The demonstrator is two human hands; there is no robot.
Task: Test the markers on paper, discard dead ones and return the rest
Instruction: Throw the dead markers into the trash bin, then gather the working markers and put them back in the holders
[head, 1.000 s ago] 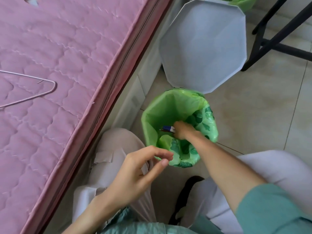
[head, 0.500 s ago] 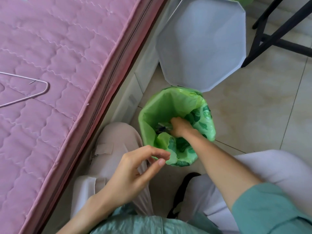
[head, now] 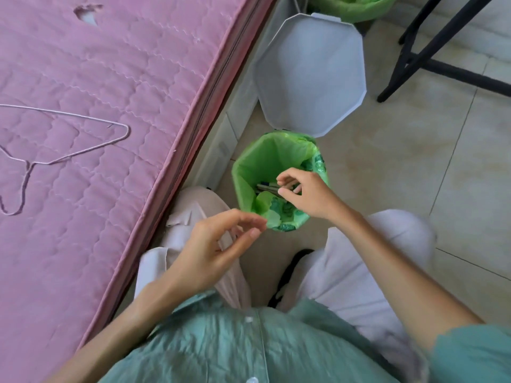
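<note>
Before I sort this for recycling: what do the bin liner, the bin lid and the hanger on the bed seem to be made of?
Bin liner: thin green plastic film, by its crinkles and slight sheen. Bin lid: probably hard white plastic, smooth and matte, with a moulded rim. Hanger: thin bent wire, likely metal; its pale pinkish surface may be a coating.

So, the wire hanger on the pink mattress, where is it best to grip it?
Pinch the wire hanger at the thin neck under its triangle, coming from above with the left hand, which is nearer. It lies flat, so only the wire's top side is reachable.
</note>
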